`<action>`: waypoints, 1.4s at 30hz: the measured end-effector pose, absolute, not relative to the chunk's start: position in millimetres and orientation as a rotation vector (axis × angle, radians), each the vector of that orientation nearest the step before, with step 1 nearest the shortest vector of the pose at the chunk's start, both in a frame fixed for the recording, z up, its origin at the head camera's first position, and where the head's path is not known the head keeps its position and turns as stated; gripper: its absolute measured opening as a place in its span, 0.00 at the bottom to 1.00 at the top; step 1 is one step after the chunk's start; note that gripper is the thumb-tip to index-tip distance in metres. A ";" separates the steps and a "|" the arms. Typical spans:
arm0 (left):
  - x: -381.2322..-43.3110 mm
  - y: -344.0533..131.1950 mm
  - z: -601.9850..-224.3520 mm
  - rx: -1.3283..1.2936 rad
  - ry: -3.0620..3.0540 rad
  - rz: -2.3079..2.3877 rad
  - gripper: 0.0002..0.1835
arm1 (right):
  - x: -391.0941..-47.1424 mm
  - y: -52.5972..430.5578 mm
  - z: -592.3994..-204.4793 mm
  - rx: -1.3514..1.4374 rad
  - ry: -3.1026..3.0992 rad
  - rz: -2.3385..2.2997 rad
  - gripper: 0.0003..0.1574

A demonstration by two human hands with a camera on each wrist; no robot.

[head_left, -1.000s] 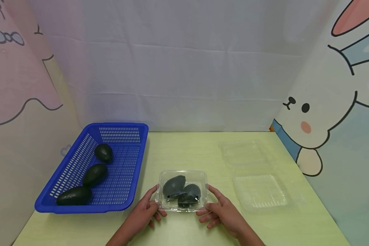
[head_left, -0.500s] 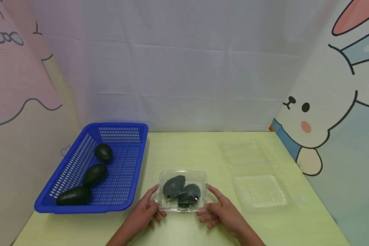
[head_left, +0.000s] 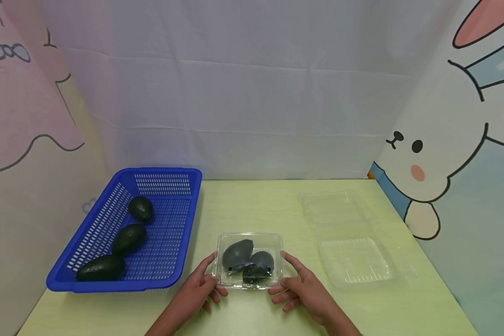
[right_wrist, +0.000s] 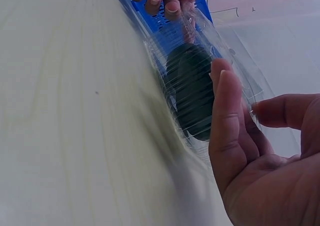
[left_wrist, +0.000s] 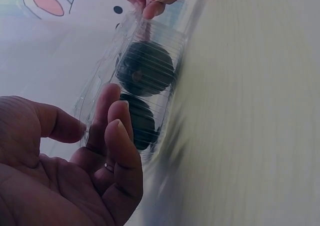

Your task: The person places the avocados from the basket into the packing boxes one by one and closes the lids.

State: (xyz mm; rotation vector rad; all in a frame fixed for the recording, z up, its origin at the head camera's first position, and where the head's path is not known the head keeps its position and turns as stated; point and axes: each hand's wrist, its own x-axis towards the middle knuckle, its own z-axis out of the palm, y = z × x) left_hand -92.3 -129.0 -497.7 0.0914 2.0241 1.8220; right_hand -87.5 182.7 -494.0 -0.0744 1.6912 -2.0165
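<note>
A lidded clear plastic clamshell box (head_left: 273, 240) sits on the table near the person, with dark avocados (head_left: 237, 254) inside. The left hand (head_left: 193, 288) pinches its left side at the near corner, thumb on the rim and index finger along the side. On the opposite side the right hand (head_left: 306, 291) grips the box the same way. Through the ribbed plastic in the left wrist view, two dark rounded avocados (left_wrist: 147, 68) show. The right wrist view has the thumb on the rim and the other fingers beside the wall, with an avocado (right_wrist: 189, 91) behind.
A blue plastic basket (head_left: 168, 228) stands at the left, holding three avocados (head_left: 129, 239). Another clear clamshell (head_left: 357, 261) lies unfolded at the right, lid part toward the back. White cloth (head_left: 252, 107) hangs behind the pale table (head_left: 252, 196), with printed cartoon curtains at both sides.
</note>
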 end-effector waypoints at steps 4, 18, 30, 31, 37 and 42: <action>-92.2 -128.9 -497.6 0.092 2.031 1.818 0.37 | -87.3 182.5 -493.7 -0.074 1.696 -2.016 0.50; -93.5 -127.9 -497.1 0.080 2.036 1.810 0.36 | -89.4 182.7 -490.9 -0.061 1.716 -1.998 0.50; -106.5 -122.5 -489.2 0.090 2.090 1.850 0.36 | -101.7 180.0 -485.6 -0.069 1.793 -1.990 0.46; -108.2 -121.8 -488.3 0.089 2.098 1.853 0.36 | -103.0 179.8 -485.1 -0.071 1.796 -1.993 0.46; -117.6 -118.7 -488.9 0.078 2.128 1.884 0.36 | -112.2 178.2 -484.2 -0.053 1.834 -1.993 0.44; -123.5 -114.6 -493.4 0.034 2.151 1.914 0.35 | -119.7 176.9 -487.0 -0.033 1.853 -1.996 0.42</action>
